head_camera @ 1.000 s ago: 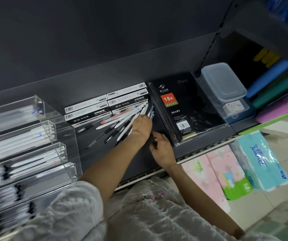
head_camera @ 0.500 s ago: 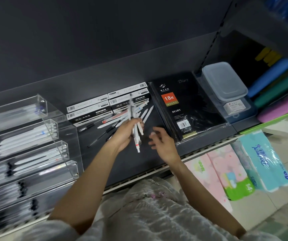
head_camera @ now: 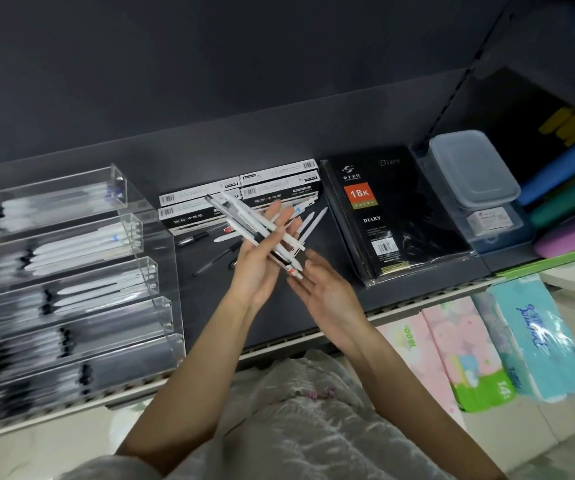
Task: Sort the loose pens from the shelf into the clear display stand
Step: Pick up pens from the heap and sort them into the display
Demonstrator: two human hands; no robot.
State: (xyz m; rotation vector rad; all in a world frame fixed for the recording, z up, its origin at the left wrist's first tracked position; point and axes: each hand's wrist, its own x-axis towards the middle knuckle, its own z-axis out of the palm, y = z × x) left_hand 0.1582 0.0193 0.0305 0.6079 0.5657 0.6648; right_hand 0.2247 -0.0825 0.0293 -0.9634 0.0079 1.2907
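My left hand (head_camera: 260, 263) is raised palm-up over the dark shelf (head_camera: 279, 317) and holds a bundle of pens (head_camera: 262, 230), mostly white with one clear, my thumb laid across them. They slant from upper left to lower right. My right hand (head_camera: 327, 294) is open, palm up, just below the bundle's lower tips. Several loose pens stay on the shelf: black ones (head_camera: 211, 261) left of my left hand, white ones (head_camera: 314, 223) behind my fingers. The clear tiered display stand (head_camera: 147, 271) stands at the left, its tiers holding white and black pens.
Black-and-white pen boxes (head_camera: 279, 187) lie at the back of the shelf. A wrapped black diary (head_camera: 393, 216) and a lidded plastic container (head_camera: 469, 168) sit to the right. Tissue packs (head_camera: 535, 337) are stacked below the shelf edge.
My left hand gathered pens from the shelf pile, lifted them and turned palm-up. My right hand left the shelf and opened beneath the bundle.
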